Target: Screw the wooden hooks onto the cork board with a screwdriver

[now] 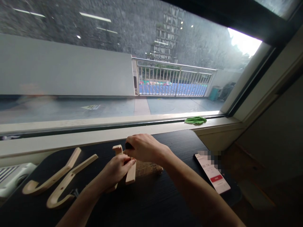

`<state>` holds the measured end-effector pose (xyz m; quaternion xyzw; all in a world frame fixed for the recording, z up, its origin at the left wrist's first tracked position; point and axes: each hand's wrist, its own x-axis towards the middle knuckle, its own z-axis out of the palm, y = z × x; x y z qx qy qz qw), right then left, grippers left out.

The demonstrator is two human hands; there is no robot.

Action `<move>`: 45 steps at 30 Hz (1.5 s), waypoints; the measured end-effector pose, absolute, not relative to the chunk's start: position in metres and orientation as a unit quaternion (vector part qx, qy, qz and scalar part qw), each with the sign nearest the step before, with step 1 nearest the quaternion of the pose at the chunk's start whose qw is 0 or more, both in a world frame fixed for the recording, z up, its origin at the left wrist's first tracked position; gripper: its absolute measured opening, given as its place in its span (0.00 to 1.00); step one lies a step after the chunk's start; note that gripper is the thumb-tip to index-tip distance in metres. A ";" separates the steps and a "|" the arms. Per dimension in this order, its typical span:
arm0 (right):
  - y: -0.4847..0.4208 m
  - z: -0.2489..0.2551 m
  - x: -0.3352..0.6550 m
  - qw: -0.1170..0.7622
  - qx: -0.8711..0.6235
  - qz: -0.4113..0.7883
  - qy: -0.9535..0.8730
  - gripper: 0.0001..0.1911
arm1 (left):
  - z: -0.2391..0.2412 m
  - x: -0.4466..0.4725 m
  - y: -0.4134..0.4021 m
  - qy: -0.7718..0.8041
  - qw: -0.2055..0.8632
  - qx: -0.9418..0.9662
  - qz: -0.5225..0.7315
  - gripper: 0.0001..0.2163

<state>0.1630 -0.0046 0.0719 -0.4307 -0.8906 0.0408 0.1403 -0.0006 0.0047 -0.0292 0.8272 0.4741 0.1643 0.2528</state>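
My left hand (120,167) is closed, its fingers pinching pale wooden pieces at the middle of the table. One curved wooden piece (117,148) rises behind its fingers, and a straight wooden bar (131,175) reaches toward me beside the fingertips. Just above, my right hand (142,146) is wrapped round a black, rounded handle (128,145); the rest of that tool is hidden. Both hands nearly meet over the wood. A brown, wood-like block (149,168) lies under my right wrist. To the left, two hook-shaped wooden pieces (53,182) (68,179) with drilled holes lie side by side.
Small metal parts (75,192) lie near my left forearm. A phone (213,175) showing a timer rests on the black table (175,195). A green cloth (195,120) is on the window sill (94,136). A white striped object (15,176) stands at far left.
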 end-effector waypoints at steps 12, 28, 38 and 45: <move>-0.011 0.079 0.163 0.154 -0.445 0.038 -0.882 0.16 | -0.024 0.000 0.003 0.475 0.299 0.802 0.204 0.15; -0.011 0.064 0.157 0.186 -0.495 0.014 -0.848 0.19 | -0.033 -0.002 0.006 0.483 0.256 0.819 0.174 0.16; -0.016 0.075 0.160 0.168 -0.416 0.020 -0.894 0.11 | -0.022 0.002 0.001 0.464 0.322 0.794 0.223 0.15; -0.019 0.075 0.150 0.149 -0.437 0.006 -0.887 0.15 | -0.017 0.004 -0.003 0.471 0.322 0.792 0.217 0.14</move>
